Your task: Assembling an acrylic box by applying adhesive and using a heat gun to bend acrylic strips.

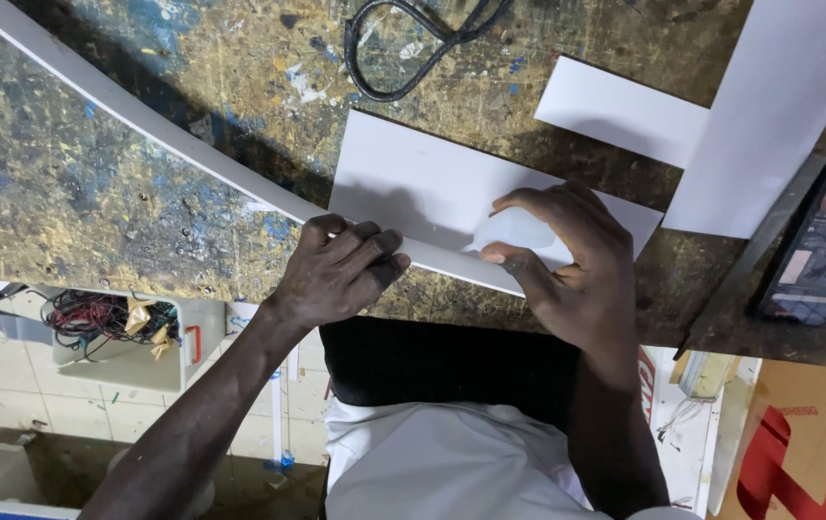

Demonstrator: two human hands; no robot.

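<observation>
Presently, from my remote station, I note a white rectangular panel (pixel 432 188) lying flat on the paint-spattered workbench (pixel 95 183), its near long edge close to the bench's front edge. A long white strip (pixel 143 120) runs diagonally from the upper left and meets that near edge. The right hand (pixel 567 260) rests on the panel's right portion, fingers curled closed around a small pale, rounded object (pixel 517 231) which it presses against the surface; I cannot tell what this object is. The left hand (pixel 340 270) sits where strip and panel meet, fingers bent and bunched, pinching down on the strip's end with the thumb tucked beneath the knuckles. Both wrists are low, forearms rising from under the bench edge. In my judgement the main risk is slippage: the strip is long, mostly unsupported by any grip, and could spring or swing away from the panel edge if the left hand's pinch eases. Uneven pressure from the right hand could skew the panel towards the bench edge. A black cable (pixel 403 48) and further white sheets (pixel 625 111) lie beyond, and a phone (pixel 822 246) is at the far right.
</observation>
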